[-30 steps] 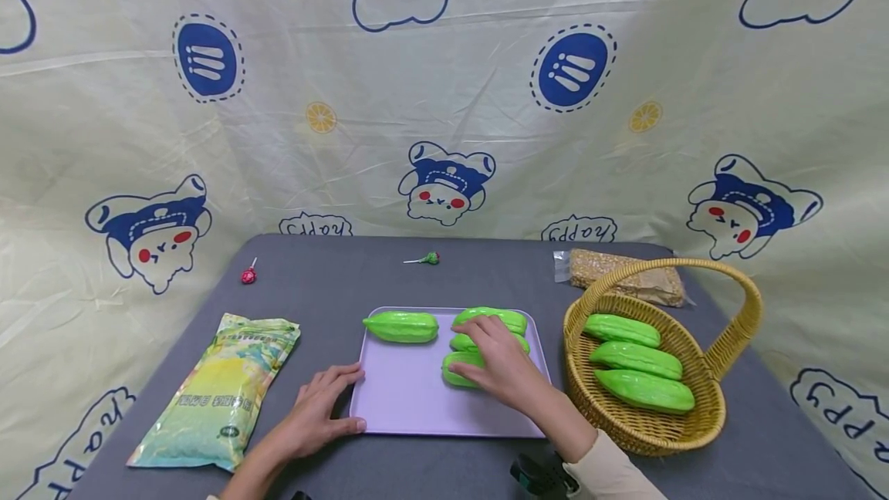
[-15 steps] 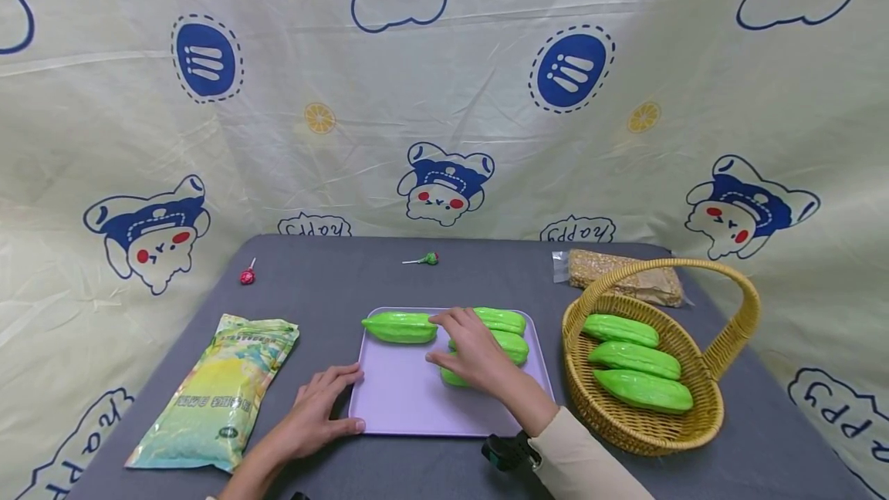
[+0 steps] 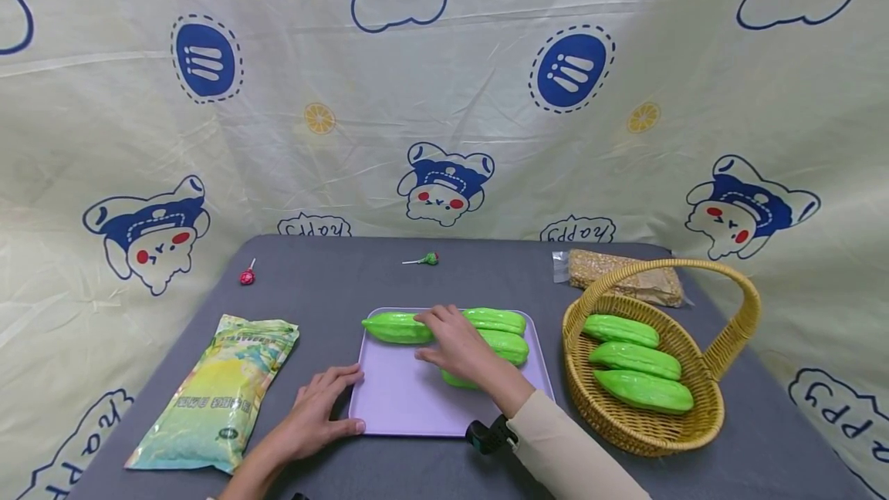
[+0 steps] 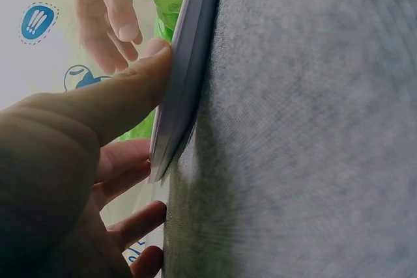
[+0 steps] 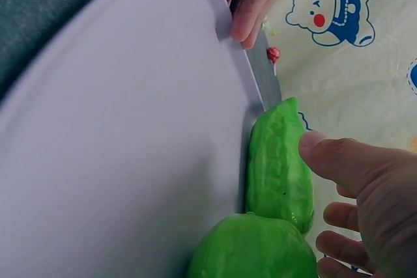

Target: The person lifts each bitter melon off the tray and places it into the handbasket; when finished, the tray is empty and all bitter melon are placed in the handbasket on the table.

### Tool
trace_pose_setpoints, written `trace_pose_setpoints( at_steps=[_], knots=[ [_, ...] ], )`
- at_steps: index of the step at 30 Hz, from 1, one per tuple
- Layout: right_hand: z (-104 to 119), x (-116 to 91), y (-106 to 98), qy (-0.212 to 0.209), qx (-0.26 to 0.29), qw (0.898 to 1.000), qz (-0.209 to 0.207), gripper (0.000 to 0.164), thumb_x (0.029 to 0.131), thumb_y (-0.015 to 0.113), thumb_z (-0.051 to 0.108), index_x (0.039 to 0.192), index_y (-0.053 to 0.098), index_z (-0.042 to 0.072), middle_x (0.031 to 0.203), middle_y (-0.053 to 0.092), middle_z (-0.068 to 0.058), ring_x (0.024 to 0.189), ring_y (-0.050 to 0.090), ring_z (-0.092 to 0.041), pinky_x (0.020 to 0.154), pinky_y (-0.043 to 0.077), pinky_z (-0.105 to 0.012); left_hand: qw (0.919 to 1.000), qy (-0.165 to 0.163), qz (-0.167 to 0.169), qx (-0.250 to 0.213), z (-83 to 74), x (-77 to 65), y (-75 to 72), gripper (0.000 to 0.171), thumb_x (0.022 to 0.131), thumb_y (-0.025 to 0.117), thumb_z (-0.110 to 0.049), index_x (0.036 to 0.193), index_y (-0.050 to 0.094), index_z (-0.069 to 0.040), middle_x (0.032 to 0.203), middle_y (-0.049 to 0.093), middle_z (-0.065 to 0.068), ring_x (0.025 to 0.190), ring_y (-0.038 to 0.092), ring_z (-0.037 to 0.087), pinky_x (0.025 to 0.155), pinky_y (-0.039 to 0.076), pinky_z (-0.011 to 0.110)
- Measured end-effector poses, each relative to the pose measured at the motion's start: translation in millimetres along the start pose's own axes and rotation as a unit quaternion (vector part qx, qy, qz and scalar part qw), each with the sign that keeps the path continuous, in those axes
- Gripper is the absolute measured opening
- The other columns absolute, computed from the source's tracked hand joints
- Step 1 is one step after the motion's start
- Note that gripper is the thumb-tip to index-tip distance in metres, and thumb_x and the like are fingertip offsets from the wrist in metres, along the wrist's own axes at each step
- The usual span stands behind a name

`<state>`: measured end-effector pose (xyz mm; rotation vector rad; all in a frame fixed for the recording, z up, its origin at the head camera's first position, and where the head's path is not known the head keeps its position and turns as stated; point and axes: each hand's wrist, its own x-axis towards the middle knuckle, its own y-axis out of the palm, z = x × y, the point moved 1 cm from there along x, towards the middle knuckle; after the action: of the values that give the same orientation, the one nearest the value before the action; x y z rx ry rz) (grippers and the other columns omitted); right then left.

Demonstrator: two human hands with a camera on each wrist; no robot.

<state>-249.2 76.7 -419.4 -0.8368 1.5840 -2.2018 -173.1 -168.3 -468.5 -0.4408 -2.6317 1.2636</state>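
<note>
A lilac tray (image 3: 396, 407) lies on the grey table in the head view. My left hand (image 3: 319, 411) rests against its left edge, thumb and fingertips touching the rim. A green bitter melon (image 3: 396, 328) lies at the tray's far left. My right hand (image 3: 458, 346) hovers over the tray with parted, loosely bent fingers, near that melon's right end and holding nothing. Three more bitter melons lie at the right: a far one (image 3: 496, 320), a middle one (image 3: 507, 346) and a near one (image 3: 454, 379) mostly hidden by the hand. The right wrist view shows the thumb (image 5: 326, 154) beside a melon.
Right of the tray, a wicker basket (image 3: 576, 384) with a tall handle holds three bitter melons. Behind it lies a bag of grain (image 3: 611, 272). At left lies a large yellow-green bag (image 3: 215, 400). A red lollipop (image 3: 248, 276) and a green lollipop (image 3: 432, 258) lie farther back.
My right hand has moved left across the tray, from over the right-hand bitter melons toward the left one. The left hand, tray and melons have stayed in place.
</note>
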Motion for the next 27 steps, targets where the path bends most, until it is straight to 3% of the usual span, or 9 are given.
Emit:
trace_pose_setpoints(
  at_steps=[15,27],
  knots=[
    [-4,16,9,0.011,-0.03,0.998,0.05,0.055,0.083,0.071,0.033,0.13,0.054,0.012,0.128,0.057,-0.005,0.115,0.051,-0.024,0.098,0.042,-0.038,0.9999,-0.008,0.005,0.003,-0.1,1.0,0.2,0.07,0.074,0.075,-0.044,0.132,0.053,-0.012,0.142,0.046,0.005,0.122,0.041,0.027,0.089,0.03,0.045],
    [-7,25,12,0.015,-0.03,0.998,0.056,0.056,0.082,0.072,0.032,0.13,0.054,0.011,0.126,0.058,-0.007,0.114,0.052,-0.026,0.098,0.042,-0.039,1.0,0.002,-0.003,0.001,0.1,-0.6,-0.2,0.07,0.075,0.075,-0.044,0.132,0.053,-0.011,0.142,0.046,0.006,0.122,0.042,0.027,0.088,0.03,0.042]
  ],
)
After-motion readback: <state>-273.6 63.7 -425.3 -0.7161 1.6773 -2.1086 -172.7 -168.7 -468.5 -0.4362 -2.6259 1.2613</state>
